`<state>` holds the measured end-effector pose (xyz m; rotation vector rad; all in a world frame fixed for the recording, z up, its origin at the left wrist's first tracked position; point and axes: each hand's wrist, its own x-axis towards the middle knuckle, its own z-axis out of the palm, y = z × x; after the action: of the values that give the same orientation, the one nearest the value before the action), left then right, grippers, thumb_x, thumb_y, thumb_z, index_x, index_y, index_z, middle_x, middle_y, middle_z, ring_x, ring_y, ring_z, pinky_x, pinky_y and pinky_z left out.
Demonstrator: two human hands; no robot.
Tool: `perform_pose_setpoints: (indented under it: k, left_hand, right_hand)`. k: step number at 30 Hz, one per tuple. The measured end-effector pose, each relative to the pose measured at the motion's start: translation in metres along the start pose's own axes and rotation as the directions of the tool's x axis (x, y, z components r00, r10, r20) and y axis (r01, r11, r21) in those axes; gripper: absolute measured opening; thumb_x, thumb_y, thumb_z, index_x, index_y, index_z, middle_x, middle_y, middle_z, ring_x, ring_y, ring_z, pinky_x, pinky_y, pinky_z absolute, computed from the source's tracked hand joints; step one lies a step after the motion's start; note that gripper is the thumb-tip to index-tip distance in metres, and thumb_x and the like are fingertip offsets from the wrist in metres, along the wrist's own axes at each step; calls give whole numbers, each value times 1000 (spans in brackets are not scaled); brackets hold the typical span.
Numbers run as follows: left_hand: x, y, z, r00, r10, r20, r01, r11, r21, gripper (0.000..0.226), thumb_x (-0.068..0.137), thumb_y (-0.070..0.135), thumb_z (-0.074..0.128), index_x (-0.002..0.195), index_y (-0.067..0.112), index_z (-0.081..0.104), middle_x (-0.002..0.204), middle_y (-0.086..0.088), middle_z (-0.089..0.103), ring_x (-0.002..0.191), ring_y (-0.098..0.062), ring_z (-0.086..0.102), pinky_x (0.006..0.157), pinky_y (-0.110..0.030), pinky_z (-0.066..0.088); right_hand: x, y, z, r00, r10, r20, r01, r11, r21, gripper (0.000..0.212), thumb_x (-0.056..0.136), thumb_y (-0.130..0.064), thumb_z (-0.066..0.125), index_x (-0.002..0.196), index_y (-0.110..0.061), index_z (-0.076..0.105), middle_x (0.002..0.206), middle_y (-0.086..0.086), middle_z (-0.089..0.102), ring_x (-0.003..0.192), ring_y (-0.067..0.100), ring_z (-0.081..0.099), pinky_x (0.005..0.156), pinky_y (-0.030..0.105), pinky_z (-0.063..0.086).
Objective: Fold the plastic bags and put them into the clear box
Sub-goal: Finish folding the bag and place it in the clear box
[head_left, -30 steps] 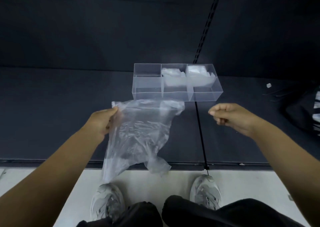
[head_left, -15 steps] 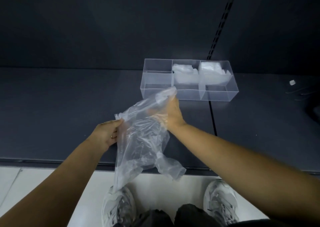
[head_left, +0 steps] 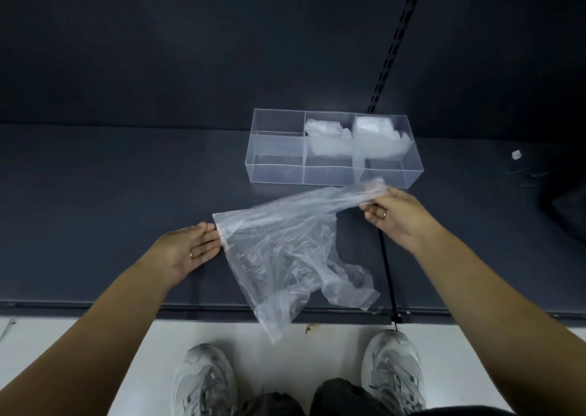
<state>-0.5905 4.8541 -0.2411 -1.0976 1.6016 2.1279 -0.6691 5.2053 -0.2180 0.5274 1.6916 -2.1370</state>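
A crumpled clear plastic bag (head_left: 285, 250) is stretched between my hands over the dark shelf, and its lower end hangs past the shelf's front edge. My right hand (head_left: 393, 215) pinches the bag's gathered right end just in front of the clear box. My left hand (head_left: 190, 247) lies with straight fingers, fingertips touching the bag's left edge. The clear box (head_left: 276, 174) stands behind the bag, split into several compartments. White folded bags (head_left: 326, 139) fill its back middle and back right compartments.
The shelf's front edge (head_left: 126, 307) runs across below my hands, with white floor and my shoes beneath it. A slotted black rail (head_left: 393, 44) climbs the back wall. At the far right lie a small white piece (head_left: 517, 154) and a dark object (head_left: 567, 206).
My right hand took the bag's top end and pulled it right, spreading the bag out. My left hand went from gripping the bag to straight fingers at its left edge.
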Motion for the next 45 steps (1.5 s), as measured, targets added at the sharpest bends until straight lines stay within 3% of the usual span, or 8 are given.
perform_pose_setpoints:
  k: [9,13,18,22,26,36,41,45]
  left_hand:
    - [-4,5,42,1000,14,13,-15,990,140,6,89,15,65,85,11,65,60,2,67,48,-5,62,46,-13,50]
    - [-7,12,42,999,34,-15,-32,995,89,22,91,20,63,108,7,59,95,-9,67,86,-19,66,69,-29,54]
    - [-49,-27,26,998,-13,-54,29,953,301,31,88,34,65,95,4,63,93,-15,71,81,-25,71,62,-31,56]
    - [-76,-55,32,984,-165,69,133,934,330,46,83,46,67,98,1,66,85,-15,74,78,-25,73,59,-28,58]
    - [-75,-61,50,950,-279,144,238,939,248,35,80,33,73,99,5,64,81,-9,75,72,-18,73,54,-23,55]
    - [-73,-68,7,999,-36,22,27,946,323,16,87,17,68,89,1,71,78,-13,74,71,-23,73,54,-21,55]
    - [-89,-74,14,965,260,-22,-182,732,656,17,91,15,63,78,8,70,63,-2,68,54,-15,63,52,-19,47]
    - [-90,-63,53,588,786,191,-514,181,838,19,93,4,53,102,9,69,99,-9,64,85,-22,61,75,-26,47]
  right_hand:
    - [4,-9,-29,980,6,-201,-12,1000,-29,10,91,-7,61,82,-12,62,58,0,68,44,3,57,42,15,45]
    - [-17,-17,-52,998,26,-51,-33,990,-136,13,88,-7,64,101,-8,61,77,2,68,76,13,67,70,24,57]
    - [-95,13,-43,989,-99,113,149,757,-637,48,69,-66,68,108,-41,55,94,-8,59,79,2,61,67,19,47]
    - [-134,64,-15,963,-67,259,252,555,-793,51,63,-69,68,107,-57,47,100,-25,38,79,-6,52,67,12,43]
    - [-119,81,-6,974,-38,225,205,580,-788,10,81,-40,72,78,-39,63,102,-12,47,81,-6,55,71,7,39]
    - [-100,20,-100,997,20,68,53,424,-904,56,77,-67,51,68,-12,57,71,-9,54,66,7,52,68,25,39]
    - [-97,21,-98,957,-148,-248,-168,412,-895,33,78,-20,77,104,-10,60,94,11,63,95,31,60,76,33,45]
    - [-102,27,-42,779,-619,-106,-54,101,-993,51,80,-16,70,128,-6,54,127,22,49,115,42,48,97,49,41]
